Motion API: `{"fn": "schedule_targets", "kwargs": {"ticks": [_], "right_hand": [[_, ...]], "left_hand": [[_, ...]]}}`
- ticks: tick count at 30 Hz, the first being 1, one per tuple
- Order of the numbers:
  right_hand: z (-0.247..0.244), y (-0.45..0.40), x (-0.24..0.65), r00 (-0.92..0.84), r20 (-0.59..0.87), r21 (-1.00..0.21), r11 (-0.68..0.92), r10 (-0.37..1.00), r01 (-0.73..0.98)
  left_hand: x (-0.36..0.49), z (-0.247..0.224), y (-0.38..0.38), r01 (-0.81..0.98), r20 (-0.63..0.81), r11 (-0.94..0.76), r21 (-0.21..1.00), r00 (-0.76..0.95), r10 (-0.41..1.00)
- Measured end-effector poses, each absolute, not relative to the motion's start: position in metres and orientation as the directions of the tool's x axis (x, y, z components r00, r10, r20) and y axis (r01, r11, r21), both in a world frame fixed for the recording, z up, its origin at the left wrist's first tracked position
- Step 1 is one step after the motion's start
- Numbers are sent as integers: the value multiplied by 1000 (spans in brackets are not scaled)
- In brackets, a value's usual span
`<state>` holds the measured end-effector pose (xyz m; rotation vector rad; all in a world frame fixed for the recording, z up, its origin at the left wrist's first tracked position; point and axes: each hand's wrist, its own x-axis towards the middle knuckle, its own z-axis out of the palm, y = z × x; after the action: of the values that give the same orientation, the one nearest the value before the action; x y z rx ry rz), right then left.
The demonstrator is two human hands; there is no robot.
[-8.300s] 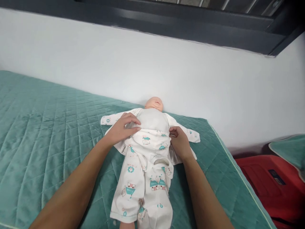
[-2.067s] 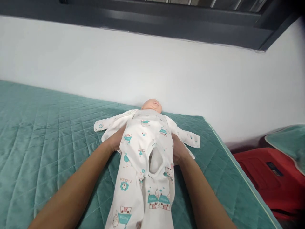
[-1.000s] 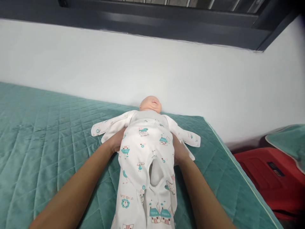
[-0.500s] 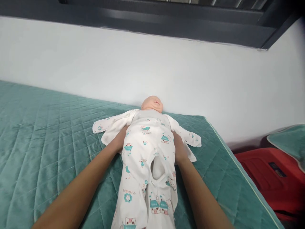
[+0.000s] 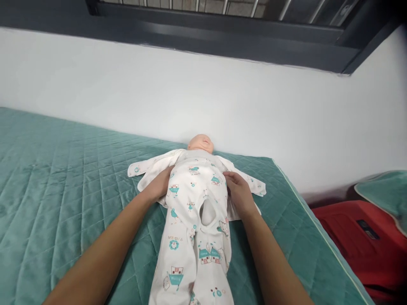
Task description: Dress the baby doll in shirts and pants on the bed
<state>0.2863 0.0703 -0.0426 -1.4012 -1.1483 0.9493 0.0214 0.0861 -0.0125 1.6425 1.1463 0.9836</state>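
Observation:
A baby doll [image 5: 201, 143] lies on its back, its head against the wall. It wears white printed baby pants [image 5: 206, 182] pulled high over the torso, with an oval opening at the crotch. A white baby jacket [image 5: 152, 163] is spread beneath and beside it, sleeves out to both sides. My left hand [image 5: 161, 183] rests along the left side of the waist, its fingertips hidden behind the cloth. At the right side, my right hand [image 5: 239, 191] touches the edge of the pants with bent fingers; whether it pinches the fabric is unclear.
A green quilted bedspread [image 5: 79, 182] lies under the doll. Behind it rises a white wall [image 5: 190, 89] below a dark window frame [image 5: 203, 34] with bars. To the right, past the bed edge, are a red plastic object [image 5: 352, 237] and green cloth [image 5: 384, 195].
My right hand has come out from beneath the doll's side, so its fingers now show at the pants' edge. My left hand has also drawn out slightly. The view has tilted up a little.

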Motion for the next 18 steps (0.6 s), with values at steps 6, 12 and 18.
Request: {"fn": "schedule_targets", "kwargs": {"ticks": [6, 12, 18], "right_hand": [[-16, 63, 276, 288, 354, -867, 196, 890, 459], [5, 94, 256, -53, 383, -836, 371, 922, 404], [12, 112, 261, -343, 313, -741, 454, 886, 496]], "left_hand": [[17, -18, 97, 453, 249, -209, 867, -29, 968], [31, 4, 109, 317, 453, -521, 793, 266, 851], [25, 4, 120, 433, 341, -541, 721, 459, 821]]}}
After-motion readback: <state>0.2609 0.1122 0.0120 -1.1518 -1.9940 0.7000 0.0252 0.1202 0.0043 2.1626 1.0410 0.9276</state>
